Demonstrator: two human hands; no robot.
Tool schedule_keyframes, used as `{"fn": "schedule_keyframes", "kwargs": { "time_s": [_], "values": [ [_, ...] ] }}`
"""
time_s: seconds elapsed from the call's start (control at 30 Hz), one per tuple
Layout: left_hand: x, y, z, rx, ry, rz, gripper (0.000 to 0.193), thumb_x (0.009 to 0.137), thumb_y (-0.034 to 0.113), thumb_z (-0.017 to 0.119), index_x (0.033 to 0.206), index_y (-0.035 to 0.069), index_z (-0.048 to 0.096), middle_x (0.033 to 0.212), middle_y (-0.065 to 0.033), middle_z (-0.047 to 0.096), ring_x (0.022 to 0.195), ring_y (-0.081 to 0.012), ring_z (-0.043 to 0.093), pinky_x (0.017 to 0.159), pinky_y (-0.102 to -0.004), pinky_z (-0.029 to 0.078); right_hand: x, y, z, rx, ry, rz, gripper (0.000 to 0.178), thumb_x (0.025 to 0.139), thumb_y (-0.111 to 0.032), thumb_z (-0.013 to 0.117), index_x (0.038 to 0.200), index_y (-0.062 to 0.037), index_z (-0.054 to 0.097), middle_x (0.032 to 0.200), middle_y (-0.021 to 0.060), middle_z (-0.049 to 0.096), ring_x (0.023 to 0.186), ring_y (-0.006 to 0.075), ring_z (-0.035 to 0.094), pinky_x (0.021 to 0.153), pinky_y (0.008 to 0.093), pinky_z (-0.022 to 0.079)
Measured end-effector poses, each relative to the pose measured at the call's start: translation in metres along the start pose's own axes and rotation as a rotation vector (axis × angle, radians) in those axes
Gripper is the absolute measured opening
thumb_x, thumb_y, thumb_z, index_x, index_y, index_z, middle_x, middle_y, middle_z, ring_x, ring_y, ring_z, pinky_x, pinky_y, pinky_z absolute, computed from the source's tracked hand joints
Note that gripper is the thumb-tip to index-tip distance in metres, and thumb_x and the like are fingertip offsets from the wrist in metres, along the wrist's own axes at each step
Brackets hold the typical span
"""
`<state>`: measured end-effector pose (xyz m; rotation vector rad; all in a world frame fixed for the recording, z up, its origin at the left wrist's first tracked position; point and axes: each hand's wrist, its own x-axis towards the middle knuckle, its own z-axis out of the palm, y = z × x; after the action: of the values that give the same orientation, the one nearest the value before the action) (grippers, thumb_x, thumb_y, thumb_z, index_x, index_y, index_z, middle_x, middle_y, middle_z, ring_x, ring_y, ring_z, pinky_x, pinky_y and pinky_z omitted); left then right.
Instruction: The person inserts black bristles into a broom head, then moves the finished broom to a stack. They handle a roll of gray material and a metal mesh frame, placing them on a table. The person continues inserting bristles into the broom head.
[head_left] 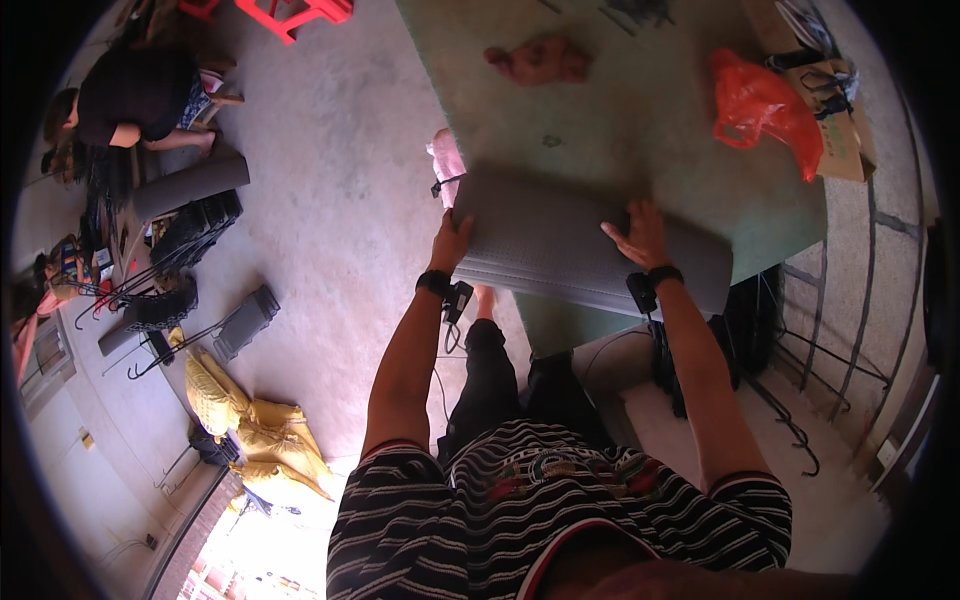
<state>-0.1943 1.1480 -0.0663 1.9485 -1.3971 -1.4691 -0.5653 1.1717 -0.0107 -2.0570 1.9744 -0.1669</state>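
Observation:
A long, dark grey stack of perforated panels or sheets (570, 230) lies slantwise across the near part of the green table (620, 120). Its near edge shows several layers. My left hand (452, 243) grips the stack's left end, its fingers partly hidden at the edge. On top of the stack, toward its right part, my right hand (642, 238) rests with fingers spread. Both wrists wear black bands with a small dark device attached. A pink cloth or bag (445, 158) hangs by the table's left edge, just beyond my left hand.
On the table lie a reddish cloth (540, 62) and a red plastic bag (760, 105), beside a cardboard box (845, 135). Black wire racks (770, 330) stand below at right. Leftward are a seated person (140, 95), grey panels (190, 188), yellow sacks (265, 430) and a red stool (290, 15).

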Motion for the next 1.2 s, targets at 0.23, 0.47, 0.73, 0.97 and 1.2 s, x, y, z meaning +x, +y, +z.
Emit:
{"fn": "schedule_keyframes", "kwargs": {
  "time_s": [0.23,0.47,0.73,0.97,1.2],
  "values": [
    [-0.015,-0.009,0.000,-0.056,0.025,0.034,0.060,0.085,0.040,0.049,0.128,0.001,0.035,0.113,-0.0252,0.054,0.106,-0.0372,0.052,0.087,-0.0393,0.042,-0.015,-0.005,0.003,0.046,0.071,0.012,0.062,0.072,-0.057,0.059,0.098,-0.0011,0.050,0.096,0.0157,0.047,0.092,0.0329,0.046,0.073,0.0445,0.038],
    [-0.030,-0.023,-0.008,-0.091,-0.009,0.072,0.054,0.087,0.035,0.050,0.126,0.000,0.038,0.110,-0.0238,0.055,0.104,-0.0344,0.054,0.086,-0.0378,0.043,-0.029,-0.018,-0.007,0.010,0.063,-0.017,0.057,0.071,-0.052,0.062,0.097,-0.0028,0.051,0.094,0.0142,0.046,0.091,0.0314,0.045,0.072,0.0431,0.038],
    [-0.028,-0.019,-0.010,-0.149,-0.070,0.071,0.047,0.089,0.028,0.050,0.125,0.000,0.039,0.111,-0.0173,0.056,0.100,-0.0248,0.054,0.086,-0.0323,0.041,-0.028,-0.025,-0.009,0.012,0.072,0.030,0.058,0.073,-0.047,0.062,0.105,0.0004,0.051,0.099,0.0154,0.044,0.094,0.0318,0.043,0.080,0.0431,0.035],
    [-0.028,-0.008,-0.015,-0.190,-0.094,0.082,0.043,0.089,0.026,0.051,0.119,-0.004,0.045,0.106,-0.0148,0.058,0.096,-0.0208,0.054,0.084,-0.0306,0.041,-0.037,-0.036,0.005,0.063,0.138,0.085,0.054,0.074,-0.042,0.061,0.101,0.0040,0.051,0.094,0.0177,0.045,0.094,0.0326,0.042,0.082,0.0434,0.033],
    [-0.039,-0.006,-0.017,-0.102,-0.038,0.083,0.042,0.089,0.027,0.051,0.116,-0.004,0.046,0.102,-0.0165,0.058,0.092,-0.0228,0.054,0.082,-0.0320,0.041,-0.048,-0.050,0.000,0.027,0.181,0.107,0.056,0.072,-0.044,0.062,0.094,0.0066,0.052,0.092,0.0189,0.044,0.092,0.0331,0.042,0.083,0.0439,0.034]
  ]
}}
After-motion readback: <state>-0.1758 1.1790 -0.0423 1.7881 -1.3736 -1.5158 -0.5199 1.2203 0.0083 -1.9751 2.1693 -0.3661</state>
